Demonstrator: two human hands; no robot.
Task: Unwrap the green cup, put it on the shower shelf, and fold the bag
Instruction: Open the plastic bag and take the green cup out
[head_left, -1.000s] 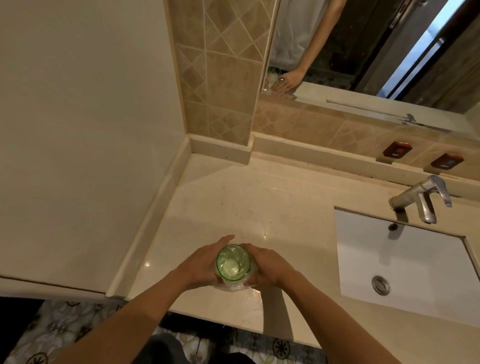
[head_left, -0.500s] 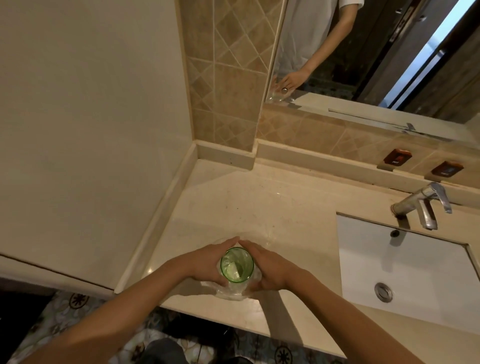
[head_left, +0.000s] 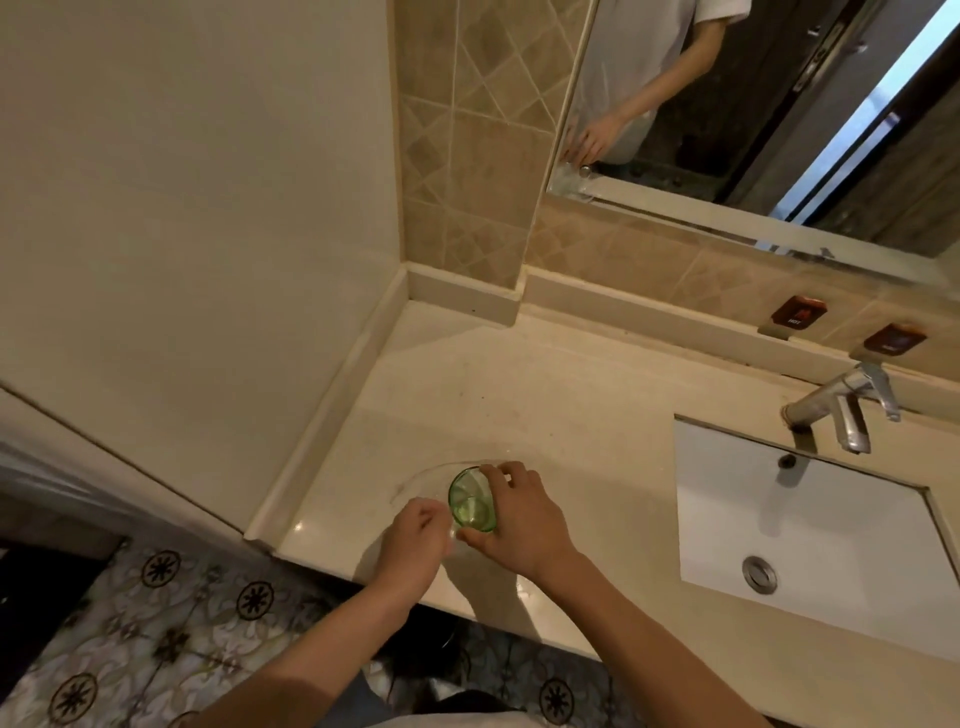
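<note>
Since the earlier frames, both hands have been shifted: the left hand (head_left: 415, 535) has been drawn back off the cup's side toward the counter's front edge, and the right hand (head_left: 519, 519) has been brought round the cup (head_left: 471, 501), where before the cup was cradled evenly between the two. The view has also been swung left and down, so more floor is shown.

The cup is held upright over the counter (head_left: 545, 415), near its front edge, its green rim open to the camera. It is gripped by the right hand, with thumb curled at the near side and fingers wrapped over the far rim. The left hand's fingers are curled, apparently pinching the clear bag (head_left: 423, 480), though the pinch itself cannot be made out. A faint arc of clear film is seen spread on the counter behind and to the left of the cup; whether any of it is caught under the cup's base cannot be told.

The unwrapping is judged to be nearly done. Several slips could follow. If the film clings to the base, a pull by the left hand could tug the cup out of a one-handed grip, and a drop onto the stone counter or the tiled floor (head_left: 156, 623) could be caused, since the cup is kept close to the edge. The thin bag could also be torn by a sharp pull, or slid off the counter once released, which would hinder the folding.
</note>
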